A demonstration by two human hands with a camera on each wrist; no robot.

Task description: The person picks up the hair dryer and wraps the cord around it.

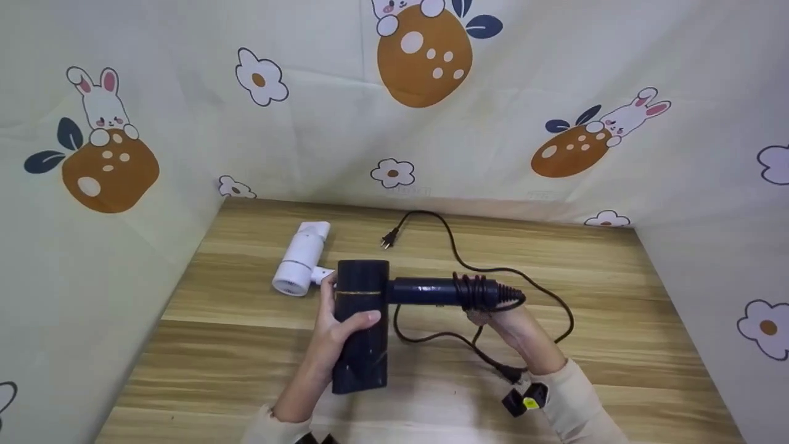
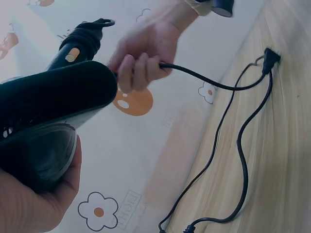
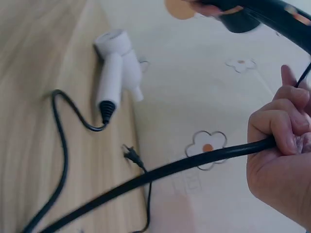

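A dark navy hair dryer (image 1: pixel 360 351) with a thin gold band is held up over the table. My left hand (image 1: pixel 328 339) grips its barrel, thumb across the near face. The handle points right, with black cord (image 1: pixel 474 291) coiled round its end. Just below that coil, my right hand (image 1: pixel 521 333) has its fingers curled round a length of cord, seen clearly in the right wrist view, where the cord (image 3: pixel 209 156) runs out of the fist (image 3: pixel 277 126). In the left wrist view this cord (image 2: pixel 199 75) leads down to a black triangular piece (image 2: pixel 271 60) over the wooden table.
Behind the left hand lies a white hair dryer (image 1: pixel 302 256) on the wooden table (image 1: pixel 246 357). A two-pin plug (image 1: pixel 389 238) rests near the back, its black cord (image 1: pixel 558 299) looping over the right side. Printed fabric (image 1: pixel 320 142) rises behind the table and at both sides.
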